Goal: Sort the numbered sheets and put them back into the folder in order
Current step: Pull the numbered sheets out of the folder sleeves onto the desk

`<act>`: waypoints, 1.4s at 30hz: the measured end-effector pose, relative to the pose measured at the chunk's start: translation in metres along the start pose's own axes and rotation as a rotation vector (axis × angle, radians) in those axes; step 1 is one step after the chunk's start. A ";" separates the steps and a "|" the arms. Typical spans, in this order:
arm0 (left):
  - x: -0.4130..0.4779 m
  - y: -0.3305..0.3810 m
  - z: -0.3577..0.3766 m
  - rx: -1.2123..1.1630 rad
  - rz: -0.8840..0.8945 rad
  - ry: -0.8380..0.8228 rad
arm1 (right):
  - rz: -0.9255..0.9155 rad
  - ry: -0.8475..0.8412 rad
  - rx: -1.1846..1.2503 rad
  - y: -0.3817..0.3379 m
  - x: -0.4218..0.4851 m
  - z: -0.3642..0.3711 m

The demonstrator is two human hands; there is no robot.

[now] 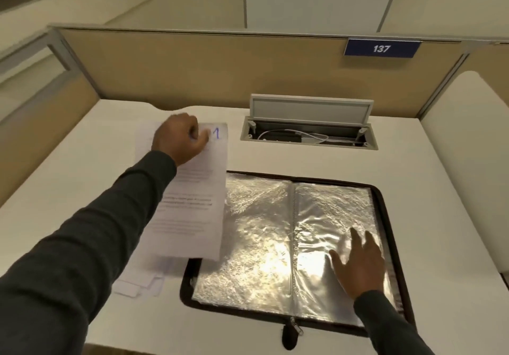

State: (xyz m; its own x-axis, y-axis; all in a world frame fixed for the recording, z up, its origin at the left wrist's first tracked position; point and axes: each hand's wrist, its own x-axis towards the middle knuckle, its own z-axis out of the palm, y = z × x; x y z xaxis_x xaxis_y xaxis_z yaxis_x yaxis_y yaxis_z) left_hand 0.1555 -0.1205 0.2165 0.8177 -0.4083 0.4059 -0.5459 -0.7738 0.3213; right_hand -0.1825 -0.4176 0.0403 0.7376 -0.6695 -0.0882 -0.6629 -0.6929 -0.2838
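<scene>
Sheet 1 [198, 189], gripped by left hand [179, 141], runs lengthwise away, number farthest.

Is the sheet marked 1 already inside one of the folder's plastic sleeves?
No, the left hand grips the sheet marked 1 by its top, at the left edge of the open folder.

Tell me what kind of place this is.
Likely an office or study cubicle: tan partition around a white desk, a sign reading 137, and a pop-up cable box.
</scene>
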 end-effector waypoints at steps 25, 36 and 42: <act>-0.138 -0.073 0.078 -0.080 -0.092 -0.452 | -0.071 -0.250 -0.162 -0.087 -0.062 0.066; -0.235 0.003 0.113 -0.099 -0.333 -0.664 | -0.062 -0.256 -0.136 -0.078 -0.061 0.063; -0.234 0.030 0.133 -0.082 -0.304 -0.658 | -0.081 -0.267 -0.171 -0.038 -0.044 0.049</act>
State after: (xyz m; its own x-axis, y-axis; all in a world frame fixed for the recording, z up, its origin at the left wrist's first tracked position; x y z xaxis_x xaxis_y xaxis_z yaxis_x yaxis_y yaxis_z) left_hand -0.0280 -0.1124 0.0171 0.8620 -0.4073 -0.3018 -0.2678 -0.8714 0.4111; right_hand -0.1836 -0.3483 0.0083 0.7813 -0.5327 -0.3253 -0.5964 -0.7908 -0.1374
